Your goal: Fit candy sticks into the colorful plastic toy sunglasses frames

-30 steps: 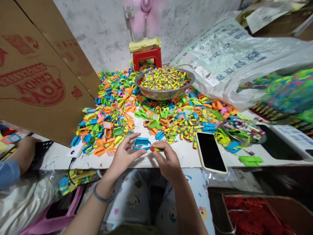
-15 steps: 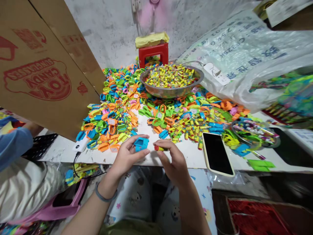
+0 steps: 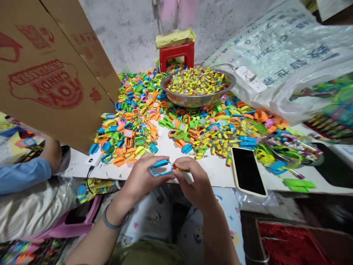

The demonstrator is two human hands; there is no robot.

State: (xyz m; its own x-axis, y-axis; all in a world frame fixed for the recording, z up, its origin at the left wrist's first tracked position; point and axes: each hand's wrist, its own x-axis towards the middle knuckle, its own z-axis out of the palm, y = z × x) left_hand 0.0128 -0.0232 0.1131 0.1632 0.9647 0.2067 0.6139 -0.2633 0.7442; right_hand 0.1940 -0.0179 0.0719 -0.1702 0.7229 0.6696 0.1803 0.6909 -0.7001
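My left hand (image 3: 140, 180) is closed around a blue plastic loop (image 3: 160, 163), which looks like a toy watch band; its open side faces me. Between the thumb and fingers of my right hand (image 3: 196, 182) is a small yellow tube with a red end (image 3: 177, 168). The red end meets or nearly meets the right side of the loop; I cannot tell whether they touch. Most of the tube is hidden by my fingers. Both hands are above the front edge of the white table (image 3: 162, 141), over my lap.
Plastic loops in several colours (image 3: 135, 110) and loose yellow tubes (image 3: 220, 138) cover much of the table. Behind stand a metal bowl of tubes (image 3: 198, 100) and a red stool (image 3: 176, 48). A carton (image 3: 55, 73) is left, a phone (image 3: 249, 171) right. Another person's arm (image 3: 30, 171) is far left.
My left hand has turned the blue loop so its opening shows. The two hands have come together, bringing the tube's red end up to the loop. The other person's arm shows more.
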